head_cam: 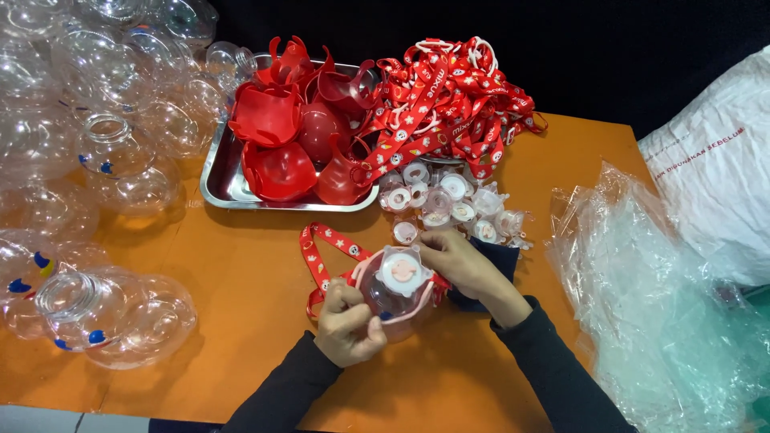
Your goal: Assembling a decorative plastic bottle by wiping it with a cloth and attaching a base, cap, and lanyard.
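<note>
Holding: clear bottle w/ lid, low centre of orange counter
L hand: closed on bottle's left side
R hand: fingers pinching its top rim
Strap: red, under bottle
Behind: loose lids, steel tray w/ red cups

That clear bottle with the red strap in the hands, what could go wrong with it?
The clear bottle is held off the orange table by the left hand and right hand; it might slip. The loose red strap trailing beside it could snag. The right hand is close to the pile of small clear caps and might scatter them.
</note>
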